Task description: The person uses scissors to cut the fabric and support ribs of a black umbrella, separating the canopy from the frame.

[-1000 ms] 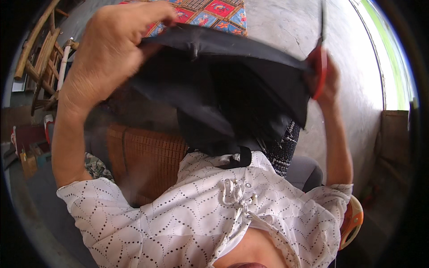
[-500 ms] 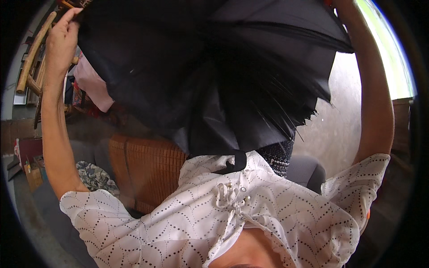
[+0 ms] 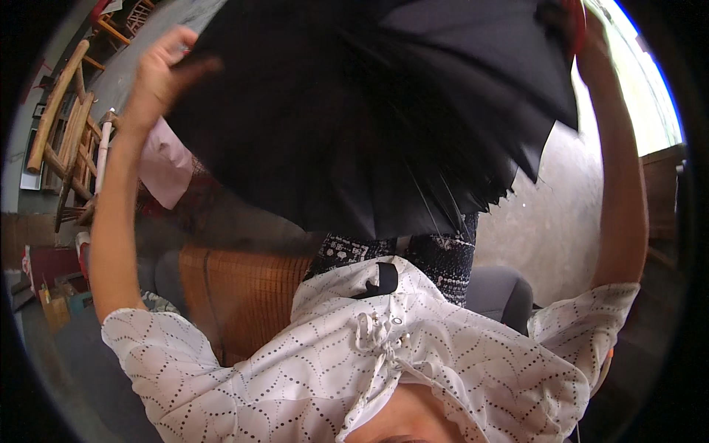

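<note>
A black umbrella (image 3: pixel 354 125) with a partly spread, creased canopy fills the upper middle of the head view, in front of my lap. Along its lower right edge the folds bunch up and thin ribs show. My left hand (image 3: pixel 166 74) is at the canopy's left edge, blurred, its fingers apart and one of them overlapping the black cloth. At the canopy's upper right edge is my right hand (image 3: pixel 583 33), dark and mostly hidden, so its fingers do not show. Something red (image 3: pixel 578 26) lies beside it.
A wooden chair (image 3: pixel 70 136) and a pink cloth (image 3: pixel 166 166) are at the left. A brown slatted mat (image 3: pixel 236 292) lies beside my lap on the grey seat (image 3: pixel 502 295). Boxes (image 3: pixel 59 303) stand at the far left. Pale floor (image 3: pixel 546 221) shows at the right.
My left hand has moved right and down, and its fingers have spread. The canopy has shifted up and away from my waist, so more of my patterned trousers shows.
</note>
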Demonstrator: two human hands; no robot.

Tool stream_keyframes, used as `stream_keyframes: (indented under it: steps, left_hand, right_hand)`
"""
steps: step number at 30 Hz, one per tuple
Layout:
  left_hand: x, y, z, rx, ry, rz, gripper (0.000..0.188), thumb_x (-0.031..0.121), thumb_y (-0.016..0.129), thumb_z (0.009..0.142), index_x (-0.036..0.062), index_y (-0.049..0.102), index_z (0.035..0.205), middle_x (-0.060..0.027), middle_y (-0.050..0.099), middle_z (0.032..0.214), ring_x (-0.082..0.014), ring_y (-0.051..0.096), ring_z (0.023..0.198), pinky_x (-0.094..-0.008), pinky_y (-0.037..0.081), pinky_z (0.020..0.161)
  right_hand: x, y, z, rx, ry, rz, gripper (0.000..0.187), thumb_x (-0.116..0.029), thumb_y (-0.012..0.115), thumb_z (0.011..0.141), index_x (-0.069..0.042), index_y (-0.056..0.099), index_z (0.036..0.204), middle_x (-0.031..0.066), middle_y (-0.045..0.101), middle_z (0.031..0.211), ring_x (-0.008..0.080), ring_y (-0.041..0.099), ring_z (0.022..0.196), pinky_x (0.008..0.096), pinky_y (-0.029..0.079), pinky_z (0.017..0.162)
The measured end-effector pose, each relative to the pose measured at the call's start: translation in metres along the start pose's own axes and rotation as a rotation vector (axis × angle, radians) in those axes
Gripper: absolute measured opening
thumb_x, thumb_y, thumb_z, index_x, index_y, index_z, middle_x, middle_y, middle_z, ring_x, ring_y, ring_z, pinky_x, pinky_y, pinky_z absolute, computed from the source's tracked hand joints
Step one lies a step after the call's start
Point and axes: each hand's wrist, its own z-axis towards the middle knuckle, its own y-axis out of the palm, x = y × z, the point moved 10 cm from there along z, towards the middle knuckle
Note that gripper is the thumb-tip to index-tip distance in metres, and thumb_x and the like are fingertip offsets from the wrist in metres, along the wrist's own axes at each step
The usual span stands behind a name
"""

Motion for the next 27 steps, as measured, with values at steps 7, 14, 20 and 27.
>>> stream_keyframes:
  steps: [7, 14, 20, 27]
  left_hand:
    - [-0.077, 0.122, -0.117, -0.128, -0.255, 0.203, 0.027, -0.004, 0.061, 0.071, -0.0015, 0.063, 0.098, -0.019, 0.063, 0.1, -0.0346, 0.06, 0.095, -0.0316, 0.047, 0.08]
    - [-0.104, 0.213, -0.181, -0.654, -0.226, -0.062, 0.042, -0.002, 0.058, 0.064, -0.0041, 0.056, 0.107, -0.0154, 0.065, 0.099, -0.0179, 0.057, 0.096, -0.0332, 0.045, 0.082]
    - [-0.161, 0.199, -0.131, -0.437, -0.236, -0.208, 0.034, -0.004, 0.055, 0.072, 0.0003, 0.059, 0.105, -0.0044, 0.062, 0.091, -0.0147, 0.059, 0.085, -0.0285, 0.049, 0.075]
    - [-0.097, 0.277, -0.06, -0.308, -0.729, -0.758, 0.069, 0.061, 0.062, 0.08, 0.003, 0.055, 0.117, -0.0109, 0.058, 0.11, -0.0221, 0.052, 0.107, -0.0351, 0.04, 0.094]
  right_hand:
    - [0.028, 0.064, -0.207, -0.484, 0.193, 0.187, 0.031, 0.008, 0.057, 0.064, -0.003, 0.053, 0.092, 0.0005, 0.051, 0.082, 0.0105, 0.05, 0.079, 0.0239, 0.042, 0.071]
    - [0.055, 0.117, -0.339, -0.714, 0.503, 0.399, 0.025, 0.011, 0.055, 0.068, -0.001, 0.046, 0.088, -0.0014, 0.039, 0.078, 0.0068, 0.038, 0.077, 0.0193, 0.034, 0.068]
    - [0.042, 0.133, -0.358, -0.825, 0.461, 0.359, 0.021, 0.005, 0.058, 0.072, 0.0, 0.046, 0.089, 0.0038, 0.044, 0.076, 0.0092, 0.038, 0.075, 0.0223, 0.037, 0.067]
    - [0.038, 0.125, -0.36, -0.836, 0.501, 0.298, 0.027, 0.005, 0.061, 0.07, 0.0, 0.047, 0.092, 0.0034, 0.047, 0.077, 0.0093, 0.041, 0.074, 0.0218, 0.039, 0.068]
